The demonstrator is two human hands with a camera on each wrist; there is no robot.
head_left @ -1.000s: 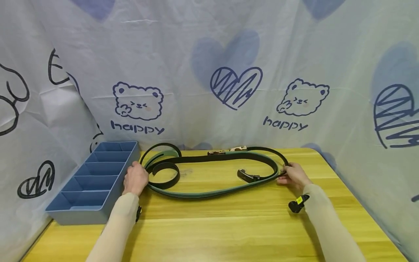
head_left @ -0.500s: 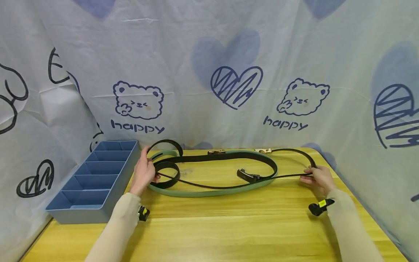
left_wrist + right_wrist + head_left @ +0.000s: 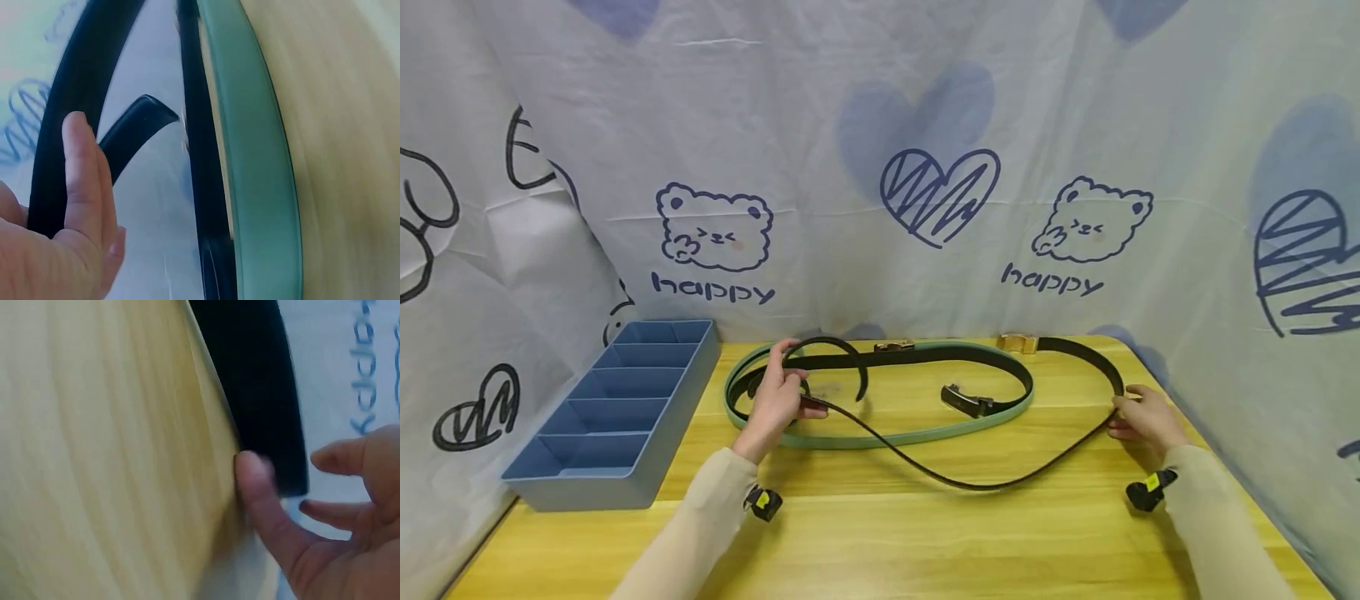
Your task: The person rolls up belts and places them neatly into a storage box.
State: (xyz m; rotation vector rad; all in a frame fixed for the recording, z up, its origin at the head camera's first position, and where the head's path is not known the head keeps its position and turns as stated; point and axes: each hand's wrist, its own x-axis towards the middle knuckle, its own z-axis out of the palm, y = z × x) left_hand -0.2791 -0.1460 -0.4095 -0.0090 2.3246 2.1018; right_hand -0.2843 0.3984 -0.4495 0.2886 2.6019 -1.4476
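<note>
My left hand (image 3: 777, 402) holds a black belt (image 3: 981, 486) near its free end, which curls up in an arc. In the left wrist view the fingers lie across the black strap (image 3: 78, 81). That belt sags toward me, then bends back at the right to its gold buckle (image 3: 1018, 343). My right hand (image 3: 1150, 417) is at this bend. In the right wrist view its thumb touches the strap (image 3: 256, 394), while the other fingers stand spread and apart from it. Behind lies a green belt (image 3: 925, 435) in a long loop, with a second black belt (image 3: 925, 358) and its dark buckle (image 3: 967, 401) inside.
A blue-grey box (image 3: 647, 467) with several compartments stands on the left of the wooden table (image 3: 887, 542). A second buckle (image 3: 893, 346) lies at the back. A printed cloth (image 3: 865, 275) hangs behind the table and along both sides.
My left hand has moved right, carrying the black belt's free end. My right hand has moved right, drawing the gold buckle that way. The belt's middle now sags toward me, outside the green loop.
</note>
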